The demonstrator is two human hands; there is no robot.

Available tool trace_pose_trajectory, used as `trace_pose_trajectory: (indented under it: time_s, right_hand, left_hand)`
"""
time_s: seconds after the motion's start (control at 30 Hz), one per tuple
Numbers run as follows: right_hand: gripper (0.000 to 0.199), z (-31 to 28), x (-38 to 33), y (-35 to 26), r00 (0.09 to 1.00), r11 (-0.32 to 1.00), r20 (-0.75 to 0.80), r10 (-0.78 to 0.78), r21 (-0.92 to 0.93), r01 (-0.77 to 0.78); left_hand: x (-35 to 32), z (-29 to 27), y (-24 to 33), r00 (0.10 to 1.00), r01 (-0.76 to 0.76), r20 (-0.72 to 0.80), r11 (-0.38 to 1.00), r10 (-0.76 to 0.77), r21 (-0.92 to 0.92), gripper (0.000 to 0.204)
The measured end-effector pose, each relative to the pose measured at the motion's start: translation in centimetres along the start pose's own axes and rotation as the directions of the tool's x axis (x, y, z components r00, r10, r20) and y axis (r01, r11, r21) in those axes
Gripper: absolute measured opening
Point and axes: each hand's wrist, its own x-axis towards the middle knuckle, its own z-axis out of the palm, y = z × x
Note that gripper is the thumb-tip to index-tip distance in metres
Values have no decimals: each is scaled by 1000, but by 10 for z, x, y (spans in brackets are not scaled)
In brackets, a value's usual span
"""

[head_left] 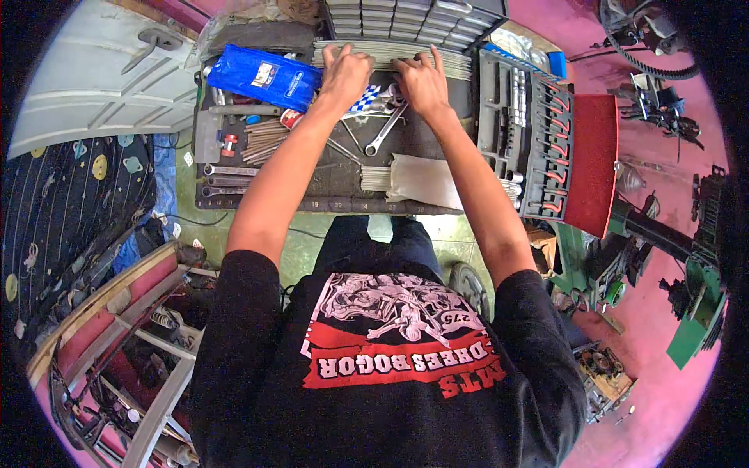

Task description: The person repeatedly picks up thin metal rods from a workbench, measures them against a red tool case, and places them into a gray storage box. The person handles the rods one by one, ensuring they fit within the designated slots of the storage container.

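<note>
Both my hands reach forward onto a long bundle of thin metal spokes lying across the far side of a dark tool tray. My left hand presses on the bundle near its left part, fingers spread over the rods. My right hand rests on it just to the right, fingers also spread. Under my wrists lie a combination wrench and a small blue-and-white checkered item. Whether either hand grips the rods or only lies on them I cannot tell.
A blue plastic packet lies at the tray's left. A second spoke bundle in a clear sleeve sits near me. An open socket set case with a red lid stands right. Grey drawer cabinet behind. Machine parts crowd the pink floor.
</note>
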Motion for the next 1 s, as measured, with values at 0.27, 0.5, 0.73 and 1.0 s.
trace_pose_trajectory:
  time_s: [0.27,0.5,0.73,1.0]
  right_hand:
    - [21,24,28,-8,997,996,66,-29,-82,35]
    - [16,22,40,-6,996,989,77,-52,-136,63]
    - [14,27,43,-5,998,996,34,-47,-79,50]
    - [17,28,41,-6,998,998,62,12,-61,-8]
  left_hand:
    - [8,21,-23,1000,-4,-30,999,5,36,14]
    - [14,27,-32,999,-16,-47,998,14,-55,14]
    - [16,26,-32,1000,-11,-1,996,11,-86,21]
    - [10,30,-31,991,-57,-125,993,44,-105,14]
